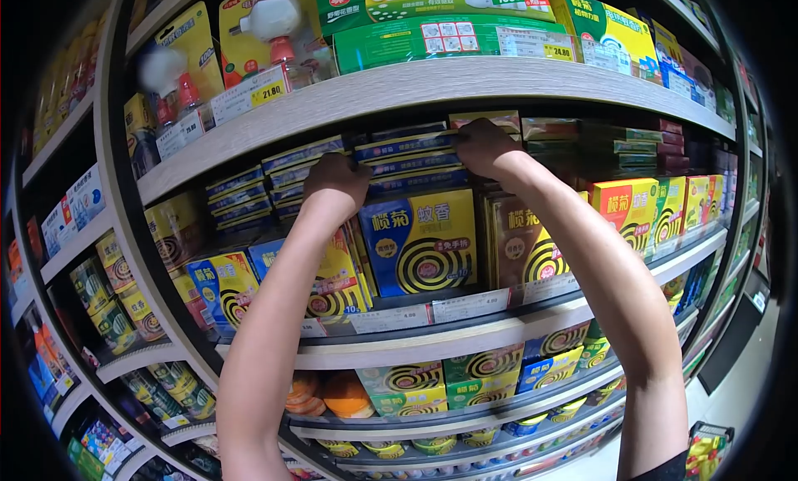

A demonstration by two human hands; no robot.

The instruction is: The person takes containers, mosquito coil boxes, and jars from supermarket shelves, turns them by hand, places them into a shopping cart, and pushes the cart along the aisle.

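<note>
- Far L of frame: side shelf (58,265) w/ tins (104,323) & pkgs, blurry twd the edge.
- L of ctr: short stacks of flat blue pkts (239,202); below them, upright blue/yellow box (223,286) w/ spiral print.
- Upper L: bulb pack (283,19), white top, red lower part, on the top shelf (432,82); tag under it reads 21.80.
- Just L of ctr, upper half: L grip (337,182), fingers curled, at L end of the mid blue stack. Fingertips hidden, so can't tell how far open or if it has hold of a pkt.
- Ctr, upper half: blue stack (411,159), flat pkts lying btwn the two hands.
- Ctr: upright blue box (424,241), directly below that stack, yellow at R side, black spiral on front.
- Lower ctr: green/yellow boxes (405,389) on the shelf below; orange item (345,398) L of them.
- R of ctr, upper half: R grip (490,152), fingers bent, at R end of the blue stack. Can't tell how far open or if it's holding anything.
- R of ctr, below R grip: brown box (513,240), partly behind R forearm.
- Mid R: red box (622,211), green box (667,207) just beside it.
- Lower R corner: dark sleeve (665,468).
</note>
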